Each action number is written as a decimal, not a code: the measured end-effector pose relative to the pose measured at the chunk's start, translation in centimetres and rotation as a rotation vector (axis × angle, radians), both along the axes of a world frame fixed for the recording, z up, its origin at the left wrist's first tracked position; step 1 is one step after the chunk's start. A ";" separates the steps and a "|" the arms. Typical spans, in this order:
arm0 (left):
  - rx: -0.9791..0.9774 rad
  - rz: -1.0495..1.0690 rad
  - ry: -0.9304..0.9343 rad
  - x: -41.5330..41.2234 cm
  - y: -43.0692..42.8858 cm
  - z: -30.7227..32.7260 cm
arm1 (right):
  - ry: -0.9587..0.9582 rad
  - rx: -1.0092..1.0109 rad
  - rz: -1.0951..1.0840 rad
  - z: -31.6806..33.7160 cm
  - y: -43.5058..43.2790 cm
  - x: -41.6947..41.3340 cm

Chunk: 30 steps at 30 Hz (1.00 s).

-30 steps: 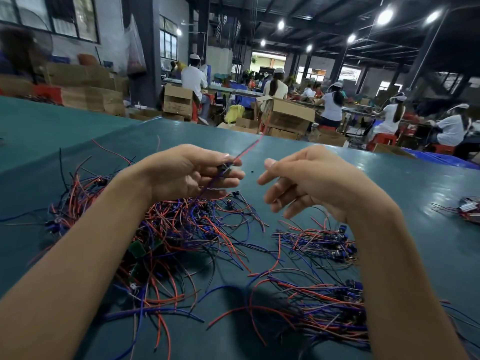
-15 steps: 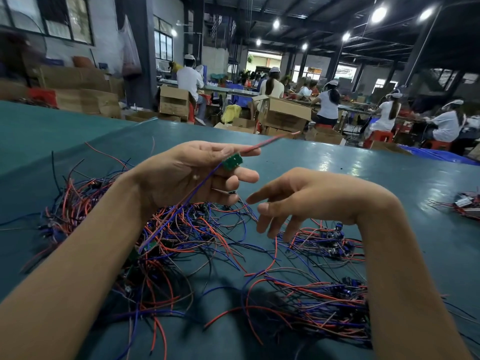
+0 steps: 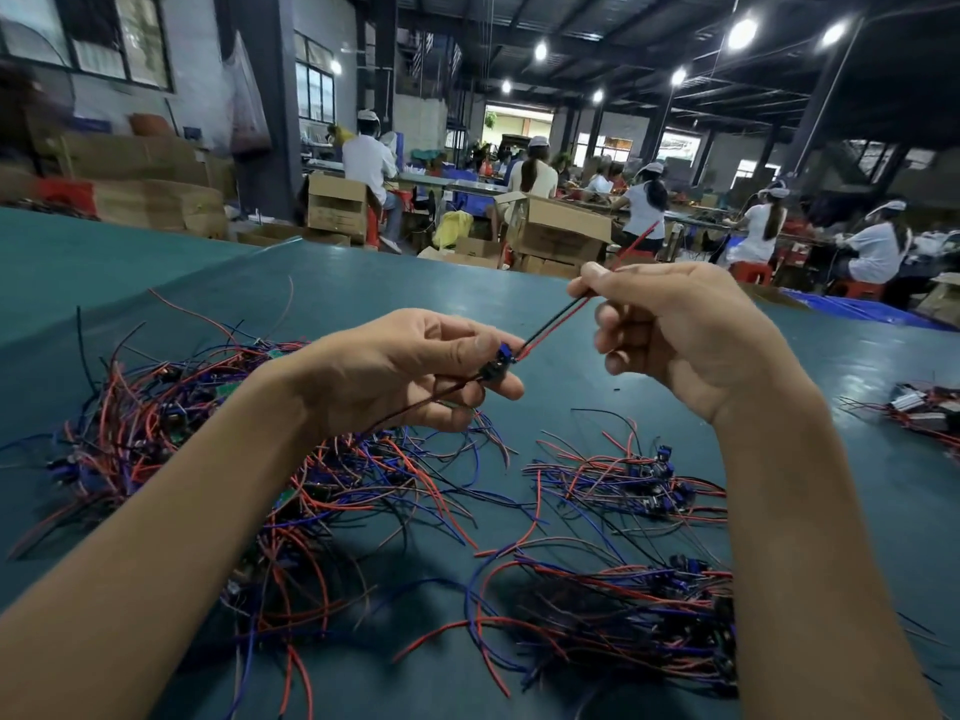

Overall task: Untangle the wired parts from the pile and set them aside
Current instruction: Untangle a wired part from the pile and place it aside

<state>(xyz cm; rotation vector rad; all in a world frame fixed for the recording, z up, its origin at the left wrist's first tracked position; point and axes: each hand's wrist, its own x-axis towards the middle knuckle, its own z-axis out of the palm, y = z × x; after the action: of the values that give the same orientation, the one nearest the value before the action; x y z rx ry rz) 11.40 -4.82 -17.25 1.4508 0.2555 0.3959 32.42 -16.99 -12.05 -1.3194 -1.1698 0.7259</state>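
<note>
A teal table (image 3: 156, 262) is seen across the lower view, and cardboard boxes (image 3: 561, 226) are stacked beyond its far edge. The pile (image 3: 145, 407) of red, blue and black wires is spread over the left part of the table and is partly hidden by the left forearm. Right of the pile and apart from it, two sorted heaps are laid: the near bundle (image 3: 623, 615) toward the near edge, partly under the right forearm, and the far bundle (image 3: 634, 485) just beyond it. A small bundle (image 3: 924, 407) is seen at the right edge. The left hand (image 3: 415, 371) is held above the pile with fingers curled, and the wired part (image 3: 498, 361), a small blue and black component, is pinched between its thumb and forefinger. The right hand (image 3: 675, 330) is raised higher, and the wire pair (image 3: 556, 319), red and black, is pinched between its thumb and forefinger. The pair is stretched straight from the component to that hand, and the red end is seen past the thumb. A dark wire is trailed from the component under the left palm toward the pile. Whether it is caught there cannot be told.
</note>
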 end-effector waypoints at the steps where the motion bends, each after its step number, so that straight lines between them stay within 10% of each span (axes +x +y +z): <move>1: 0.011 0.005 0.024 0.5 -0.2 -0.2 | -0.018 -0.016 -0.033 0.0 -0.2 0.6; 11: 0.547 0.030 0.379 8.1 -6.7 -8.7 | -0.361 -0.844 -0.323 -2.0 -5.9 8.0; 18: 0.888 0.045 0.325 8.2 -8.5 -8.4 | -0.258 -0.674 -0.602 -0.1 -7.3 8.4; 26: 1.088 0.664 0.296 1.5 0.1 -1.4 | -0.545 -0.576 -0.137 1.2 -4.8 2.5; 30: 1.211 0.793 0.619 -1.7 4.8 -3.5 | -0.717 -0.563 -0.078 0.1 -1.9 1.0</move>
<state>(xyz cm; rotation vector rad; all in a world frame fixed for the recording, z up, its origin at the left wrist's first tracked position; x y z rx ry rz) 9.73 0.02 -20.80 2.6289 1.2741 0.8033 33.43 -18.86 -11.95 -2.2019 -1.5159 0.5499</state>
